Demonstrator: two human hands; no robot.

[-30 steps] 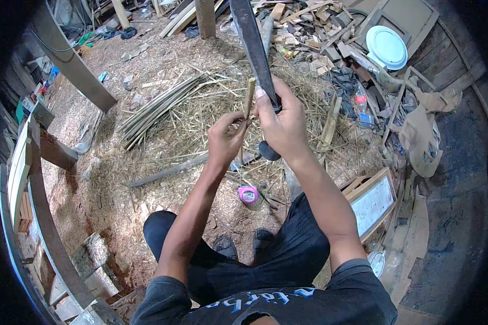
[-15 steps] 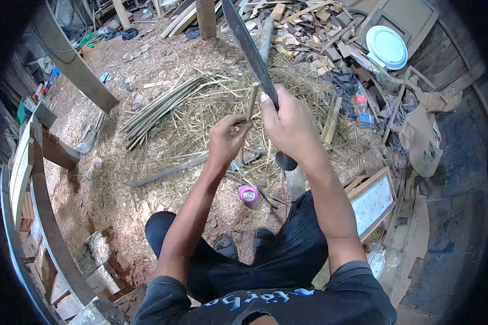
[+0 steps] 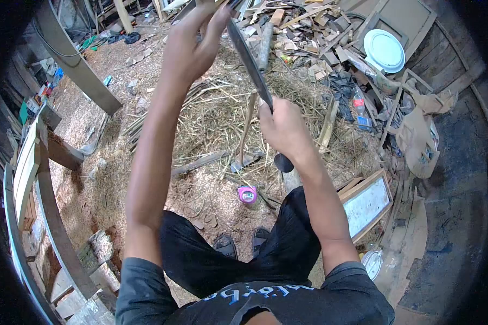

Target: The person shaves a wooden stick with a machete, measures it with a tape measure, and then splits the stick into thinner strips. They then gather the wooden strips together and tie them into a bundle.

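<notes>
My right hand (image 3: 284,127) is closed around the dark handle of a machete (image 3: 249,62). The blade slants up and left, and the round dark handle butt shows below my fist. My left hand (image 3: 192,46) is raised at the top of the view beside the upper part of the blade. Its thumb and fingers are curled together; whatever is between them is cut off by the frame edge. A thin wooden stick (image 3: 246,130) stands nearly upright just left of my right hand, its lower end by a small dark metal piece (image 3: 245,162) on the ground.
Cut strips (image 3: 138,130) and shavings litter the ground. A pink tape measure (image 3: 247,195) lies before my feet. Scrap wood (image 3: 314,49) is heaped at the back right. A framed panel (image 3: 367,206) leans at my right; wooden posts (image 3: 81,70) stand left.
My left hand has left the stick and moved up and left to the blade's upper end. The stick now stands lower without it. My right hand has dropped slightly, still holding the machete.
</notes>
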